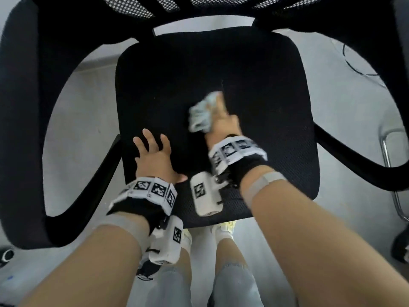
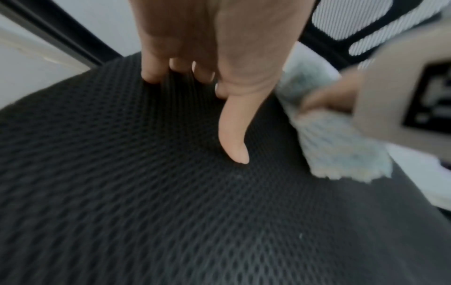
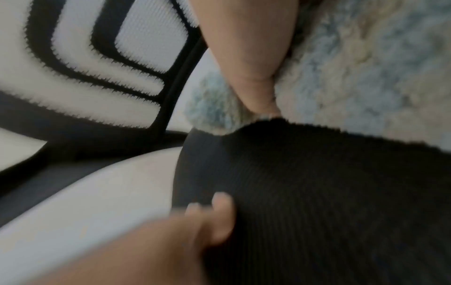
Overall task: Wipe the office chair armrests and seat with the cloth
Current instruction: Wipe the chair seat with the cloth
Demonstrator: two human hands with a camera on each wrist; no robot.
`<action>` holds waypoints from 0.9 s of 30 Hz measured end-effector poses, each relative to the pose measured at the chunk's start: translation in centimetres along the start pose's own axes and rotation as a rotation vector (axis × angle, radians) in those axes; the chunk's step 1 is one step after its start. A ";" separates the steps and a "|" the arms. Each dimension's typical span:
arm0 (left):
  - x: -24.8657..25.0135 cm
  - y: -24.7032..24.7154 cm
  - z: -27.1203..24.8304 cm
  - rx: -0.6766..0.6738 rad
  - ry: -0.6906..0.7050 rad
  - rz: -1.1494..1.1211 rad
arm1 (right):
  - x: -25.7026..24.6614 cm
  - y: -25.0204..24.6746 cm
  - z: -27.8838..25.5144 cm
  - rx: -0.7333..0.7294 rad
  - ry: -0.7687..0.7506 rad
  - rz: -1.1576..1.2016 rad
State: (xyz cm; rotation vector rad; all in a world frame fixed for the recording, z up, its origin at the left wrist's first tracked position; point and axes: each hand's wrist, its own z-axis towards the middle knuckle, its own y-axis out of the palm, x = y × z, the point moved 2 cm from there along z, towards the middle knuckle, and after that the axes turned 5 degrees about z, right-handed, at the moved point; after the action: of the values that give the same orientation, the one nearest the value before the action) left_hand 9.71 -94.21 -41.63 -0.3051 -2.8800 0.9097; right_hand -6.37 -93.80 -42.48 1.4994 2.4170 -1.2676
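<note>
The black mesh seat (image 1: 254, 69) of the office chair fills the middle of the head view. My right hand (image 1: 223, 120) grips a bunched pale blue-grey cloth (image 1: 202, 114) and holds it down on the seat's centre. My left hand (image 1: 155, 151) lies flat on the seat's front left part, fingers spread and straight. In the left wrist view the left hand (image 2: 207, 67) presses the mesh seat (image 2: 171, 202), with the cloth (image 2: 336, 146) to its right. The right wrist view is blurred; the cloth (image 3: 366, 67) sits under my thumb on the seat (image 3: 317, 192).
Two curved black armrests (image 1: 24, 129) (image 1: 365, 160) flank the seat. The mesh backrest (image 1: 132, 5) stands at the far side. A chrome chair leg (image 1: 391, 173) and a cable (image 1: 354, 65) lie on the grey floor at right. My legs stand at the seat's front edge.
</note>
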 end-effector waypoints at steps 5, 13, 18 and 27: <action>0.3 0.7 0.3 0.036 -0.016 0.108 | -1.9 1.1 1.4 -0.249 -0.371 -0.319; 0.7 -0.2 0.9 -0.013 -0.024 0.180 | 1.3 -4.0 6.3 0.081 0.024 -0.214; 0.6 0.2 1.0 0.002 -0.041 0.187 | -3.4 0.3 3.3 -0.204 -0.303 -0.296; 0.5 0.7 0.8 0.003 -0.032 0.177 | 7.9 -7.2 2.7 0.299 0.115 -0.135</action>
State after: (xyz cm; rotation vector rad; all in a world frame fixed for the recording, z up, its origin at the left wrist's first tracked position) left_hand 9.23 -93.98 -42.65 -0.5584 -2.9172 0.9535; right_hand -17.07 -91.18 -43.08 1.5351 2.5286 -1.6798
